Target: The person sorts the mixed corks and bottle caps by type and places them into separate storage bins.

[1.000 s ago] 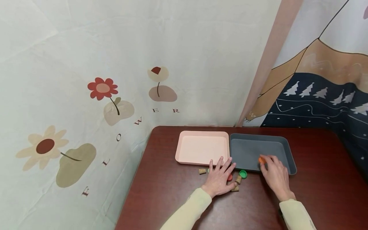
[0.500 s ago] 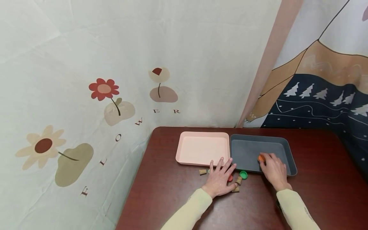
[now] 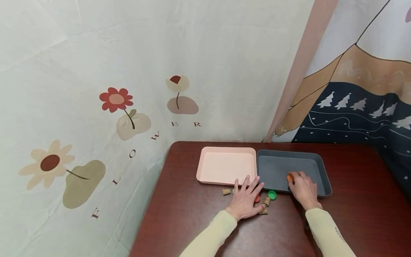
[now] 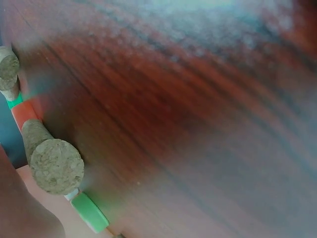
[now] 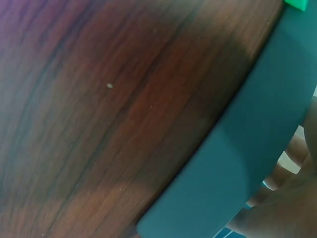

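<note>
My right hand (image 3: pixel 303 189) reaches over the front rim of the dark grey tray (image 3: pixel 282 162), pinching an orange bottle cap (image 3: pixel 290 177) between thumb and fingers, low over the tray floor. Fingers spread, my left hand (image 3: pixel 244 202) lies over a loose group of caps and corks on the table, partly hiding them. Around it show a red cap (image 3: pixel 257 198), a green cap (image 3: pixel 272 195), a cork (image 3: pixel 226 191) by the pink tray and two more corks near the thumb. In the left wrist view, a cork (image 4: pixel 57 167) appears close up beside another green cap (image 4: pixel 89 212).
A pink tray (image 3: pixel 226 166) stands left of the grey one, their sides close together. Both sit toward the back of the dark red-brown wooden table (image 3: pixel 179 210). Behind the table hang printed curtains (image 3: pixel 237 71).
My right hand has shifted a little to the left within the grey tray, with the orange cap still pinched. My left hand stays where it was.
</note>
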Action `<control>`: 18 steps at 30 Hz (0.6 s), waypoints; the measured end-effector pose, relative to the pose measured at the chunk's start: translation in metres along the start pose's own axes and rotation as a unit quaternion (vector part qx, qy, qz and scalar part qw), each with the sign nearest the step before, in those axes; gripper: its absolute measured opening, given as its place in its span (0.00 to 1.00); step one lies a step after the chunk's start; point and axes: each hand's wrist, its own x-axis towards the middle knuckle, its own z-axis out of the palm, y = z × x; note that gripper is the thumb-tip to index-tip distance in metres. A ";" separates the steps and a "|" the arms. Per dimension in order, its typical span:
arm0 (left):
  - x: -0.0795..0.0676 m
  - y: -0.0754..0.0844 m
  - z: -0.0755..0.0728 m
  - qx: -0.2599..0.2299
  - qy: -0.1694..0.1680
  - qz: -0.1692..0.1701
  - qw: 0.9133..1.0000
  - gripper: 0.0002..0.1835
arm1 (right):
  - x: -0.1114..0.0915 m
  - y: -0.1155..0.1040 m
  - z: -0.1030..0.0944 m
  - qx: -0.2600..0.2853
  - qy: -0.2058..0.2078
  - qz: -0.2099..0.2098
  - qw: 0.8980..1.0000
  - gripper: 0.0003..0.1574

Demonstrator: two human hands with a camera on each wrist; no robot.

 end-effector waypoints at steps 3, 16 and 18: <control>0.000 0.000 0.001 -0.001 0.001 0.000 1.000 0.42 | -0.002 -0.001 -0.001 0.006 0.007 0.000 1.000 0.24; -0.001 0.001 0.000 -0.001 0.006 -0.002 1.000 0.42 | -0.027 -0.013 -0.011 0.007 0.127 -0.091 0.988 0.23; -0.001 0.001 0.000 -0.002 0.007 -0.002 1.000 0.42 | -0.032 -0.016 -0.012 -0.002 0.146 -0.116 0.982 0.23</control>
